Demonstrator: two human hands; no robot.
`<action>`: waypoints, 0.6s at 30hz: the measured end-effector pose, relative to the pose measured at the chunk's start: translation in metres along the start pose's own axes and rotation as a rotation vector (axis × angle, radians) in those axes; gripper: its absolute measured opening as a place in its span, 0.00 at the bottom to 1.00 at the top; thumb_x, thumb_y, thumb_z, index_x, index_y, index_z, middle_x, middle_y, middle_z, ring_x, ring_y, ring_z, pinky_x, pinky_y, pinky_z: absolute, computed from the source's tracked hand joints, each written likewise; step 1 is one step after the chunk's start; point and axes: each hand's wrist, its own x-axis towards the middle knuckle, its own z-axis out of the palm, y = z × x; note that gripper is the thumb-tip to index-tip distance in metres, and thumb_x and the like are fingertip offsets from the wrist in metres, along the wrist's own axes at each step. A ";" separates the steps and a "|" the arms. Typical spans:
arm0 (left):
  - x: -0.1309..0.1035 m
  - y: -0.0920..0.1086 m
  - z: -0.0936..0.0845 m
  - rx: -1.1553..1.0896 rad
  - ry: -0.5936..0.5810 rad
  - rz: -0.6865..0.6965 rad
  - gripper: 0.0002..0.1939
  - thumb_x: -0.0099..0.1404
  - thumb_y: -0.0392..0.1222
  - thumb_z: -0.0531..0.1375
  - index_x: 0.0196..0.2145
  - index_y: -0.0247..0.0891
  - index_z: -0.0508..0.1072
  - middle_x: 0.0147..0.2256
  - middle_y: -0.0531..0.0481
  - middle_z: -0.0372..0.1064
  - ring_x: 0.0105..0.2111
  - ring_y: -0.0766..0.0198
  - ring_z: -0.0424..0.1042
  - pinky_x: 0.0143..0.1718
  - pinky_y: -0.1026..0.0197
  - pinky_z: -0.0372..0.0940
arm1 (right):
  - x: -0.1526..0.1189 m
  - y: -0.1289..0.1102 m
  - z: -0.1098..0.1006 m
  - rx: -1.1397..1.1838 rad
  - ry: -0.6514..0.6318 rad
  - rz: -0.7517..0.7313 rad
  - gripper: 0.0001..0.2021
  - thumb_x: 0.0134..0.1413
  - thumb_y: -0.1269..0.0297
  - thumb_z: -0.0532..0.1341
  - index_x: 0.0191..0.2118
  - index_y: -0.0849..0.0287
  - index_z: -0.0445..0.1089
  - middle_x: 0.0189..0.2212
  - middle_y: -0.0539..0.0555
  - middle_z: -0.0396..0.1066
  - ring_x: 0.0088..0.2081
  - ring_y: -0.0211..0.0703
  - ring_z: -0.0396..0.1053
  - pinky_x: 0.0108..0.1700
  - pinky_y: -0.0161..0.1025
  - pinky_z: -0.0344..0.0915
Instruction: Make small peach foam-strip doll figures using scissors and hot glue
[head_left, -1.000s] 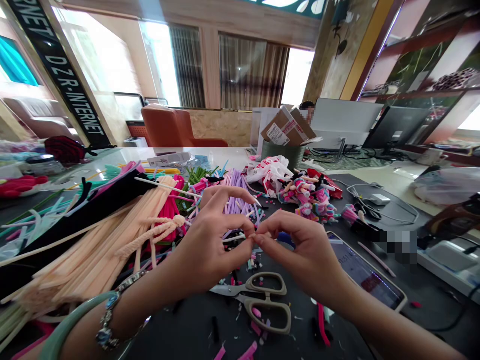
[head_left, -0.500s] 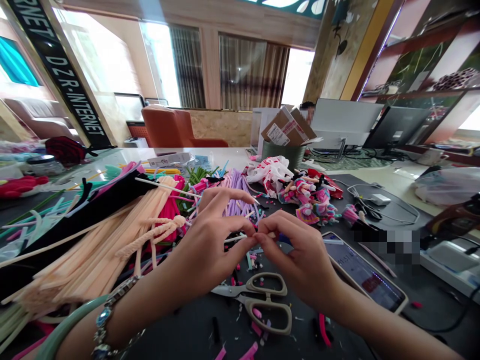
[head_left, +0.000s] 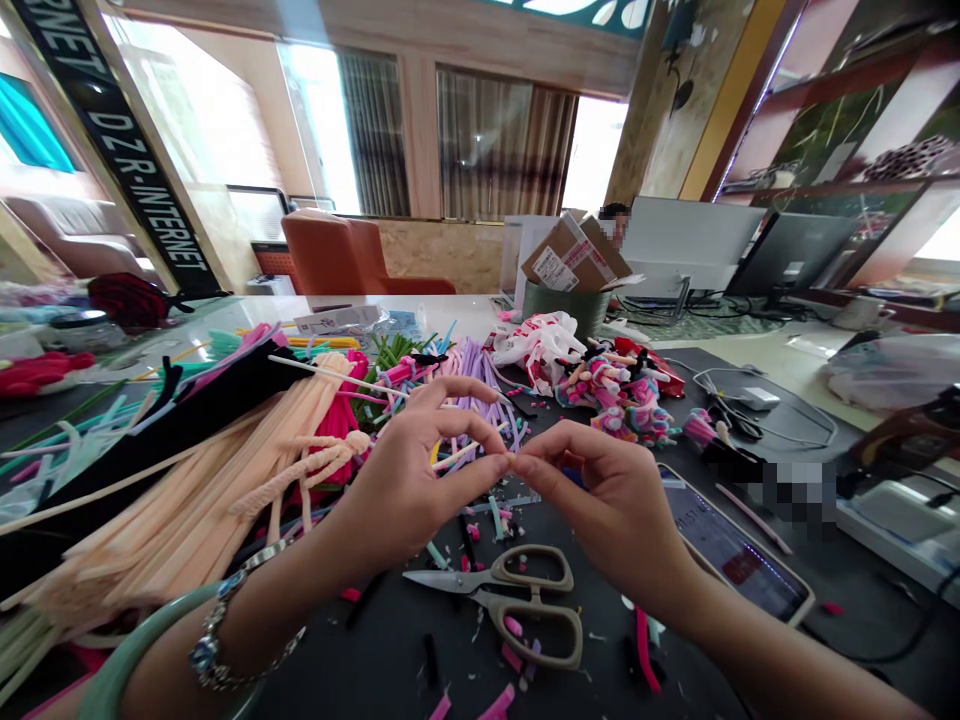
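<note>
Left hand (head_left: 409,480) and right hand (head_left: 600,500) are pinching a tiny piece (head_left: 512,462) between fingers, above the table's (head_left: 390,660) near-middle. Scissors (head_left: 517,598) are lying just below; phone (head_left: 731,550) right; peach pipe cleaners (head_left: 195,500) crowding left edge.

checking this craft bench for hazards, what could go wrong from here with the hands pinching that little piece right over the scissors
The left hand and right hand pinch a tiny piece at their fingertips; if dropped, it could vanish among the cut scraps below. The scissors lie partly open just under the wrists, so a lowered hand might catch the blades. The phone sits close by the right forearm and could get nudged.
</note>
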 end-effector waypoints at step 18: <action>0.002 -0.006 0.006 0.056 0.037 0.065 0.07 0.63 0.41 0.55 0.29 0.39 0.70 0.50 0.48 0.59 0.58 0.54 0.53 0.60 0.46 0.46 | -0.006 0.002 0.001 -0.142 0.093 -0.020 0.08 0.54 0.62 0.62 0.26 0.58 0.71 0.22 0.48 0.70 0.24 0.35 0.63 0.27 0.34 0.58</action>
